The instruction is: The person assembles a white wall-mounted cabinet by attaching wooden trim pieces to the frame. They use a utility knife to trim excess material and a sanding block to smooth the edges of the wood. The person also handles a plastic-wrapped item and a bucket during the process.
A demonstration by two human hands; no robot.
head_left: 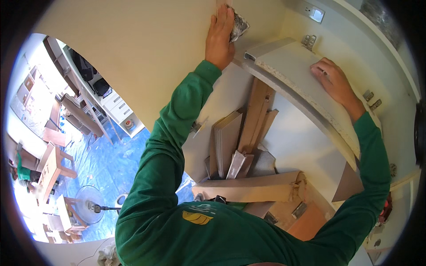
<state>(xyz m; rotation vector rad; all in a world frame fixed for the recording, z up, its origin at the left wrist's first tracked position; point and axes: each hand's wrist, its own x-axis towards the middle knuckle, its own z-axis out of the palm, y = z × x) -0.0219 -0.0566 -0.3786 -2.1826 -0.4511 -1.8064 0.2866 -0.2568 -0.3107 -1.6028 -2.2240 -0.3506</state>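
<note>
High in front of me, my left hand [218,42] lies along a cream wall panel [146,53], fingers long and close together. Under and beside its fingers sticks out a dark grey, white-dusted piece that looks like worn sandpaper [240,27]. Over on the right, my right hand [333,80] rests on a white shelf-like board [293,62] with a rough, chipped front edge. Its fingers are curled in, and whatever they may hold is hidden. Metal hinge-like fittings [309,42] stand just behind the board.
Below the board lean several wooden planks and strips [255,115]. A long cardboard piece [248,188] lies across beneath them. Blue sheeting [111,155] covers the floor at left, with a wooden bench [55,166], a fan [88,206] and a white drawer unit [117,108]. A wall socket [314,13] is upper right.
</note>
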